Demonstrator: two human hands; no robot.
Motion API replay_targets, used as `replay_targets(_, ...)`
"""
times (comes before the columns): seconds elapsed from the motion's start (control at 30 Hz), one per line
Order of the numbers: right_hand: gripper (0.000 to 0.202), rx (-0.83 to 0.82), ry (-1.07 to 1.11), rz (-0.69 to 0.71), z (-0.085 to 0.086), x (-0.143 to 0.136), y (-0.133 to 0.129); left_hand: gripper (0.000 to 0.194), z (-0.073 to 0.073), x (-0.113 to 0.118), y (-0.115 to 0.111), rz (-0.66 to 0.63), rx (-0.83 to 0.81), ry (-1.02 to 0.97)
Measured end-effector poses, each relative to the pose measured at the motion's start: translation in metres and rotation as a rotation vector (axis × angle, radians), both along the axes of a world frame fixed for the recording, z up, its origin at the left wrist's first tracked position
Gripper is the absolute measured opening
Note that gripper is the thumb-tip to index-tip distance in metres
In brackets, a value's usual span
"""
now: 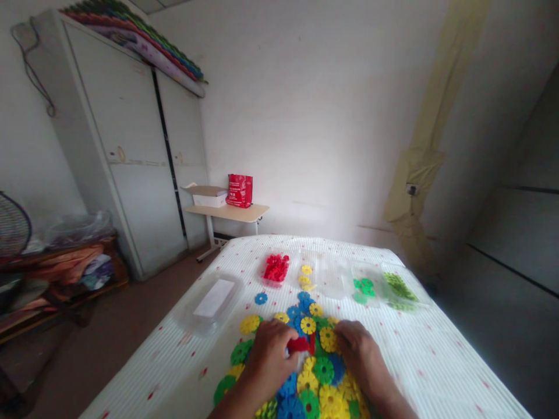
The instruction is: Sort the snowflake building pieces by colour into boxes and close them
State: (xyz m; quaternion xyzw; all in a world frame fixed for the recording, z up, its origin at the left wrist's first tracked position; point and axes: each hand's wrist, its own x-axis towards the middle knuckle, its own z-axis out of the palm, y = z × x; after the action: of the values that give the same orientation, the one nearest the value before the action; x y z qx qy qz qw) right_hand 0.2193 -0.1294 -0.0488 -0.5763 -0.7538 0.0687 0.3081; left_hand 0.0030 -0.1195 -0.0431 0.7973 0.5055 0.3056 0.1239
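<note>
Blue, green and yellow notched plastic discs [324,370] lie in a heap at the near middle of the table. Over the heap's left side, my left hand [271,355] is closed with a red piece [299,344] between thumb and fingers. Another red piece [312,343] stands just right of it, among the discs. My right hand [356,349] rests at the right edge of the heap, beside a yellow disc [328,339]; its fingertips are curled down and what they hold, if anything, is hidden.
Behind the heap stand clear containers with red pieces [276,269], yellow discs [305,279], green discs [363,290] and light green pieces [399,286]. A clear container with a white sheet [213,297] is at the left. A small desk [236,213] holds a red bag [240,191].
</note>
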Motion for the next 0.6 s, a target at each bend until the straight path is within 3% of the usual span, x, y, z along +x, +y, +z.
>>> replay_targets(0.17, 0.027, 0.005, 0.002, 0.007, -0.002, 0.001, 0.0, 0.021, 0.01, -0.006, 0.009, -0.054, -0.425, -0.637)
replay_targets(0.23, 0.027, 0.006, 0.011, 0.011, -0.003, 0.001, 0.0, 0.031, 0.015, -0.013, 0.019, -0.016, -0.494, -0.762)
replay_targets(0.37, 0.027, 0.002, -0.003, 0.02, -0.006, 0.0, 0.002, 0.036, 0.027, -0.036, 0.058, 0.251, -0.303, -0.575)
replay_targets(0.5, 0.024, 0.026, -0.035, 0.032, -0.012, -0.003, 0.004, 0.025, 0.044, -0.053, 0.11, 0.41, -0.2, -0.416)
replay_targets(0.6, 0.022, 0.031, -0.054, 0.023, -0.014, -0.003, 0.004, 0.02, 0.055, -0.054, 0.141, 0.514, -0.198, -0.275)
